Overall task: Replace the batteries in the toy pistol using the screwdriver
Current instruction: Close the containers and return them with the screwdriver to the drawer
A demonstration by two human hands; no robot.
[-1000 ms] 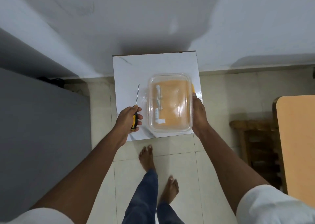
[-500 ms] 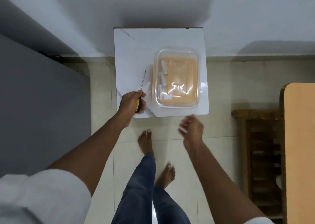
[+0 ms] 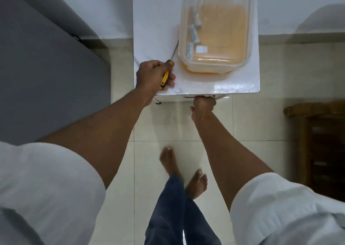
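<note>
My left hand (image 3: 155, 76) grips the yellow-and-black handle of the screwdriver (image 3: 165, 78) on the white table (image 3: 155, 21). Its thin shaft points away from me, towards the left side of a clear lidded plastic box (image 3: 217, 30). Inside the box, several pale batteries (image 3: 194, 34) lie along the left side over something orange, blurred by the lid. I cannot make out the toy pistol. My right hand (image 3: 202, 107) is at the table's front edge, its fingers tucked under the top and hidden.
A grey surface (image 3: 46, 77) stands to the left of the table and a dark wooden rack (image 3: 321, 142) at the right. My bare feet (image 3: 169, 160) are on the pale tiled floor in front of the table, and the wall is behind it.
My right hand let go of the box, dropped below the table and came up to its front edge. My left hand kept hold of the screwdriver. The table now looks closer and larger.
</note>
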